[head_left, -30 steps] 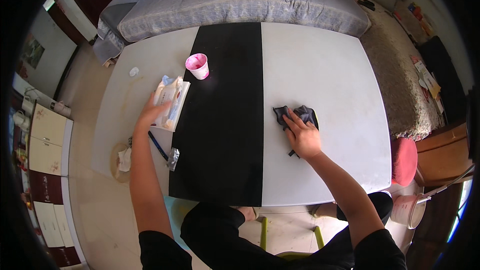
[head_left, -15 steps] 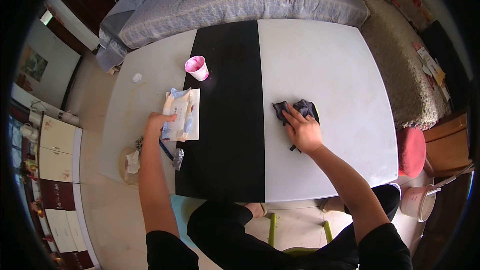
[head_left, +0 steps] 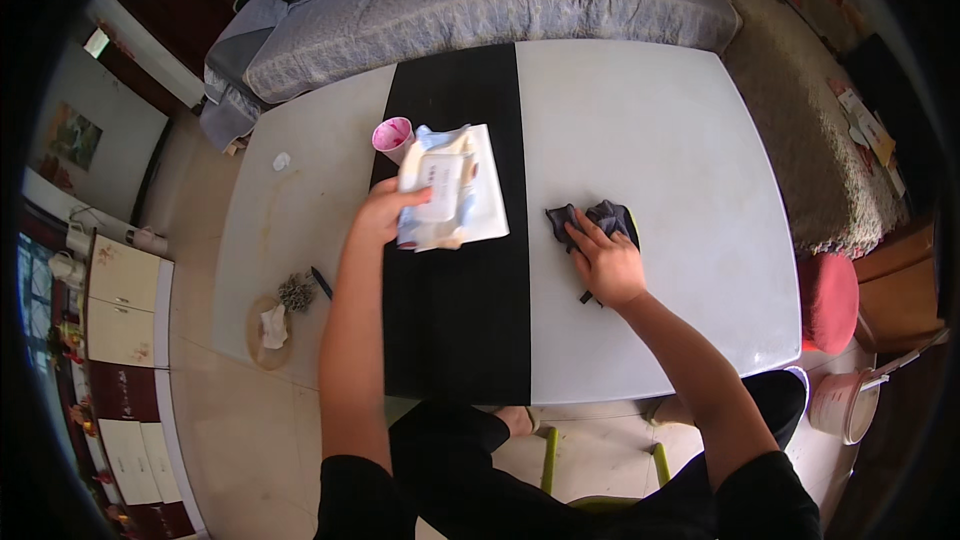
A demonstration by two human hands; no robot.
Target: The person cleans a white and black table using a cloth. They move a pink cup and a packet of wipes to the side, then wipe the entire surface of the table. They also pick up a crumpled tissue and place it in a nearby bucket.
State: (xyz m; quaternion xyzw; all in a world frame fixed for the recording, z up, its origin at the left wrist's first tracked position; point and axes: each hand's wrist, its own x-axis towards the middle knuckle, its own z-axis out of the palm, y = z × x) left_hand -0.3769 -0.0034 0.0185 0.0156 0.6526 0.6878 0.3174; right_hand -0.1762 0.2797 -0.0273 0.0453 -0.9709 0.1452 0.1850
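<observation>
The left hand point(head_left: 388, 208) has hold of a soft pack point(head_left: 443, 185) by its left side, with the thumb on top and the other fingers out of sight underneath. The pack is cream and pale blue, with a white lid in the middle, and it looks a bit blurry. A flat white thing point(head_left: 490, 208) sits right under the pack and pokes out on the right. Both are over the black stripe point(head_left: 455, 330) of the table point(head_left: 660, 130), but I can't tell if they touch it. A pink and white cup point(head_left: 393, 135) stands just past the pack, and the pack hides a bit of it. The right hand point(head_left: 610, 270) is palm down with its fingers stretched out on a dark gray cloth point(head_left: 610, 215). The cloth is all crumpled and lies on the white right part of the table. I can't tell if any fingers pinch it. Over on the left part there is a small white lump point(head_left: 282, 160). Nearer the person are a gray tangled bundle point(head_left: 297, 292) and a dark stick point(head_left: 321, 282), close to the left arm. Next to the bundle is a round tan dish point(head_left: 256, 348) with crumpled white paper point(head_left: 273, 326) in it. A sofa point(head_left: 480, 15) with a pale cover is behind the table, and a red stool point(head_left: 830, 302) is on the right.
</observation>
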